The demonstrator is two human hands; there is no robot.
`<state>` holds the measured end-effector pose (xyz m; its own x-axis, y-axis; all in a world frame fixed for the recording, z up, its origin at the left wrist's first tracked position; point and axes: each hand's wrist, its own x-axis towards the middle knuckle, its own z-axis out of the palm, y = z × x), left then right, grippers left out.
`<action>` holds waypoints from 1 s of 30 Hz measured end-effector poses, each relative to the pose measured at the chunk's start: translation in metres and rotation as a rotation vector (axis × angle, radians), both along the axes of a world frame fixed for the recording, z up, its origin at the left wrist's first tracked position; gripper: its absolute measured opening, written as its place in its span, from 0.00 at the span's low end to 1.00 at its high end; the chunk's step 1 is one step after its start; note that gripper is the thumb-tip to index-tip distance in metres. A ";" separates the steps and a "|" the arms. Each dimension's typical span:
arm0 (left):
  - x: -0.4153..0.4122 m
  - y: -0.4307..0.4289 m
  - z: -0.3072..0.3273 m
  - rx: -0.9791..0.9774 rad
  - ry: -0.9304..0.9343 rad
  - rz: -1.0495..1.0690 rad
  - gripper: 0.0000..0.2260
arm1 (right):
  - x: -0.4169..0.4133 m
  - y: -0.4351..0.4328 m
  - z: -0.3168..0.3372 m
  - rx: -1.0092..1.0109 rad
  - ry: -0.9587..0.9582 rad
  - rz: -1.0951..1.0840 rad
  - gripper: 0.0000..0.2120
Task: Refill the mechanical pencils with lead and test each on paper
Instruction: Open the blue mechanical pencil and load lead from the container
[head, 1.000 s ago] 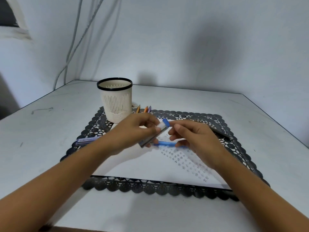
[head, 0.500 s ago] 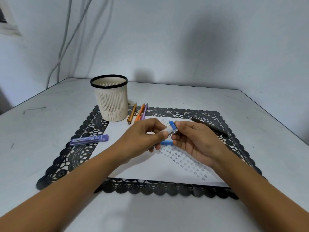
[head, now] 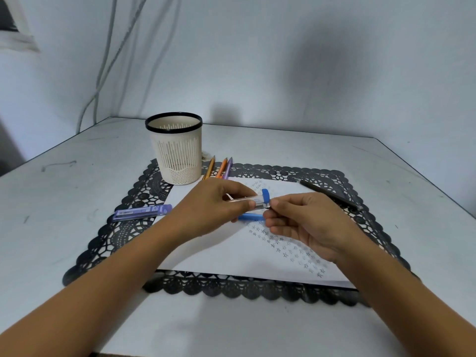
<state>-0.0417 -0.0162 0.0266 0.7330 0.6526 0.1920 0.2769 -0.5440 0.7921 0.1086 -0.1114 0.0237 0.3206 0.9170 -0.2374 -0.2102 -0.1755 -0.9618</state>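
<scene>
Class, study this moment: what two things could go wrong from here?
1. The left hand holds the lead case while the right hand pinches its capped end: leads might spill or snap.
2. The blue pencil lies loose on the paper beneath both hands and could get knocked away.

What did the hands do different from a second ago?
The left hand tipped the clear lead case from slanted to nearly level, still gripping it. The right hand closed in and now pinches its blue-capped end; whether a lead is out is too small to tell. The blue pencil on the paper, purple lead box, cup, three pencils beside it and black pencil stayed put.
</scene>
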 end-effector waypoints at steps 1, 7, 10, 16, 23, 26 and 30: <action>-0.001 0.001 0.000 0.015 0.019 0.001 0.05 | -0.001 0.000 -0.001 -0.019 0.008 0.003 0.06; -0.005 0.005 0.004 -0.033 0.010 0.031 0.05 | -0.006 0.001 -0.003 -0.087 0.087 0.017 0.07; -0.006 0.005 0.007 0.030 0.058 0.023 0.04 | -0.009 0.001 -0.006 -0.118 0.135 0.041 0.06; -0.007 0.007 0.014 0.155 0.181 -0.022 0.03 | -0.013 0.001 -0.010 -0.165 0.149 0.103 0.06; -0.007 0.010 0.016 0.219 0.237 -0.060 0.03 | -0.014 0.000 -0.007 -0.175 0.143 0.127 0.05; -0.008 0.011 0.015 0.212 0.223 -0.072 0.03 | -0.014 -0.001 -0.007 -0.171 0.139 0.125 0.05; -0.007 0.011 0.010 0.145 0.149 -0.036 0.02 | -0.013 -0.001 -0.006 -0.148 0.089 0.091 0.05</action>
<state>-0.0490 -0.0051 0.0370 0.7827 0.5989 0.1697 0.3636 -0.6611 0.6563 0.0958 -0.1127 0.0174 0.2098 0.8942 -0.3956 -0.2706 -0.3357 -0.9023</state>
